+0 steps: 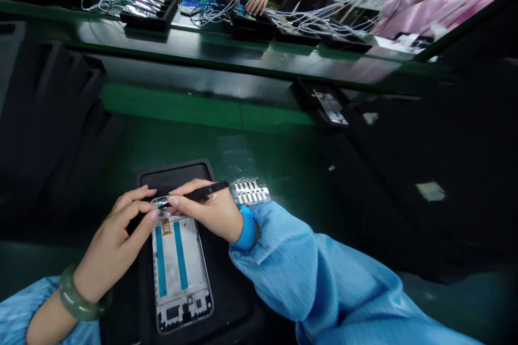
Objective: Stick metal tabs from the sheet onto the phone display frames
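Note:
A phone frame [172, 264] with two blue adhesive strips and an orange flex piece lies face up on a black foam tray [226, 280]. My left hand [123, 226] is at its upper left edge, thumb and index finger closed against the rim, the other fingers stretched above. In my right hand [212, 210], black tweezers [208, 190] are pinched, their tip over the top end of the frame. What lies under the tip is too small to make out. Beside my right wrist is a clear sheet with rows of small metallic parts [251, 192].
Black foam trays [52, 108] are stacked on the left. To the right, another phone frame [331, 107] sits in a dark tray near black material [404, 183]. Across a raised ledge [226, 46], a person in blue handles cables [315, 16] and black boxes.

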`<action>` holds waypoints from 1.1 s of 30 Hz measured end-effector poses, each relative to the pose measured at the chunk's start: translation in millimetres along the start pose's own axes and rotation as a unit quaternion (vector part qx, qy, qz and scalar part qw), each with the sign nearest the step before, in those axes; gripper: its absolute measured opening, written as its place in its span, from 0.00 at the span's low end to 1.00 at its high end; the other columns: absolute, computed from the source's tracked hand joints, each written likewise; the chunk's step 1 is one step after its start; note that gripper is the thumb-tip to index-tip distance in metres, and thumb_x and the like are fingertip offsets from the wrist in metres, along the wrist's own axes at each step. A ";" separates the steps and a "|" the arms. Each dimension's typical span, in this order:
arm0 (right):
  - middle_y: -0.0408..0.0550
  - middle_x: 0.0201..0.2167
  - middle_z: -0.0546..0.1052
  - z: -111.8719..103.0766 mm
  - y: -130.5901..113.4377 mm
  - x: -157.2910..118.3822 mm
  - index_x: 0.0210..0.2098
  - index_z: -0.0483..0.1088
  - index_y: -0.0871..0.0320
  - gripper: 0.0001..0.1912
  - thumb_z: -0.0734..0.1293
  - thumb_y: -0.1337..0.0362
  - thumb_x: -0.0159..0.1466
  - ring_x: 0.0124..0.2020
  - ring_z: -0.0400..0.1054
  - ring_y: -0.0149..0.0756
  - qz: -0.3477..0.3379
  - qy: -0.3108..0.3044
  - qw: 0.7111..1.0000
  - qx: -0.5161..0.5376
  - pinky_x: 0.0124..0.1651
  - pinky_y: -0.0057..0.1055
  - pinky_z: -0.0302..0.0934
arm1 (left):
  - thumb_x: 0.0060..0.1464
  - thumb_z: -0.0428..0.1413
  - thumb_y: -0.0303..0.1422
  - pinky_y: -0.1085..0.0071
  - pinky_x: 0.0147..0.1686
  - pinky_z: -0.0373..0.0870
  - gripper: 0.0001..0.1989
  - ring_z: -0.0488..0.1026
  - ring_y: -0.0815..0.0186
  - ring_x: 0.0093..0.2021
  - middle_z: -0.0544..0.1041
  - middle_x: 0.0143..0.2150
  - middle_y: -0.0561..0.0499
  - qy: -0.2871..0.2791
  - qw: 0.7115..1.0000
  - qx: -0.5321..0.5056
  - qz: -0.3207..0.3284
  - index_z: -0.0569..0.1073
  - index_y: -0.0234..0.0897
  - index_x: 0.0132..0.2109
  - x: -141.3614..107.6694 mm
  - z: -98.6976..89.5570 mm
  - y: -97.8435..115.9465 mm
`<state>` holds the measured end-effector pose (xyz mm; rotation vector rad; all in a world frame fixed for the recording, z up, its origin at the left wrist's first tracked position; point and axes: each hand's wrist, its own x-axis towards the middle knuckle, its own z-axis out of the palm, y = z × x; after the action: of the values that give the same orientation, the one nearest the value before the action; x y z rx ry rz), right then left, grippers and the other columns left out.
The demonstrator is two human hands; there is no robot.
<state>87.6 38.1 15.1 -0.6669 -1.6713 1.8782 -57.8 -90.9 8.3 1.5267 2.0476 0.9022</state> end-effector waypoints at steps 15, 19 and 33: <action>0.45 0.24 0.77 -7.3 1.0 6.3 0.32 0.73 0.61 0.14 0.71 0.55 0.54 0.28 0.75 0.33 0.047 0.019 0.998 -0.038 0.32 0.27 0.70 | 0.58 0.49 0.39 0.49 0.56 0.62 0.08 0.58 0.55 0.61 0.67 0.53 0.46 -0.026 0.992 0.094 0.083 0.67 0.42 0.42 0.2 0.9 -2.6; 0.44 0.23 0.76 -9.5 6.2 13.2 0.32 0.72 0.61 0.16 0.71 0.54 0.53 0.29 0.76 0.35 0.083 -0.007 0.995 -0.046 0.31 0.29 0.70 | 0.58 0.50 0.37 0.50 0.55 0.63 0.07 0.58 0.54 0.61 0.68 0.52 0.46 -0.026 0.987 0.116 0.109 0.66 0.41 0.42 -0.7 0.5 -3.5; 0.44 0.24 0.76 -12.8 11.1 15.7 0.34 0.71 0.61 0.14 0.69 0.55 0.56 0.29 0.75 0.34 0.053 -0.039 0.993 -0.101 0.34 0.29 0.69 | 0.58 0.49 0.37 0.52 0.56 0.62 0.08 0.57 0.56 0.62 0.67 0.53 0.46 -0.025 0.983 0.135 0.125 0.66 0.41 0.43 -1.3 1.1 -3.3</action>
<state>84.0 57.2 2.4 -0.7871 -1.9292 1.8426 -58.9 -92.5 5.1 1.9641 2.0383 0.6848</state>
